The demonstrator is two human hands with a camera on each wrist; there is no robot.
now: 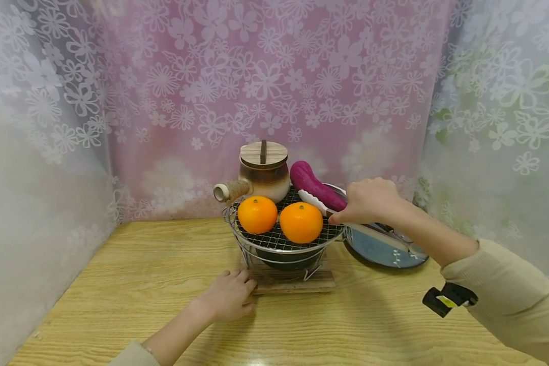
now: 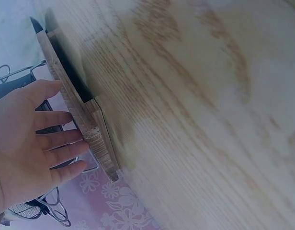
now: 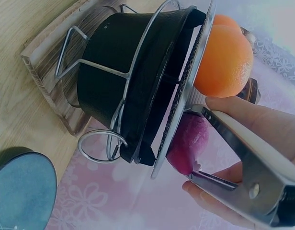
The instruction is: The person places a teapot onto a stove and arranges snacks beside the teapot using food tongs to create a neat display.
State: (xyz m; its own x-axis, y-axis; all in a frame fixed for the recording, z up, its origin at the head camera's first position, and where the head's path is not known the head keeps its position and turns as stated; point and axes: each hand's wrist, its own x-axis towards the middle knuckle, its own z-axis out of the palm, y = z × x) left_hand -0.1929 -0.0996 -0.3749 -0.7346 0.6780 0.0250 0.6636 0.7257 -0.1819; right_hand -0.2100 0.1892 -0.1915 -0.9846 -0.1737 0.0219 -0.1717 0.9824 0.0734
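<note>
My right hand (image 1: 372, 200) grips a pair of metal tongs (image 3: 255, 191) with pale scalloped tips. Between the tong arms lies a purple sweet potato (image 1: 317, 185), at the right side of a round wire grill rack (image 1: 279, 239). Two oranges, a left one (image 1: 257, 215) and a right one (image 1: 301, 222), sit on the mesh in front. Behind them stands a brown and cream clay pot (image 1: 267, 180) with a wooden lid and side handle. My left hand (image 1: 230, 296) rests with extended fingers at the left end of the wooden base (image 1: 297, 287) under the stove.
A blue plate (image 1: 379, 251) lies on the table right of the stove, partly under the tongs and right arm. The black stove bowl (image 3: 114, 72) sits in a wire frame. Floral curtains (image 1: 274, 76) hang behind and at both sides of the wooden table (image 1: 155, 264).
</note>
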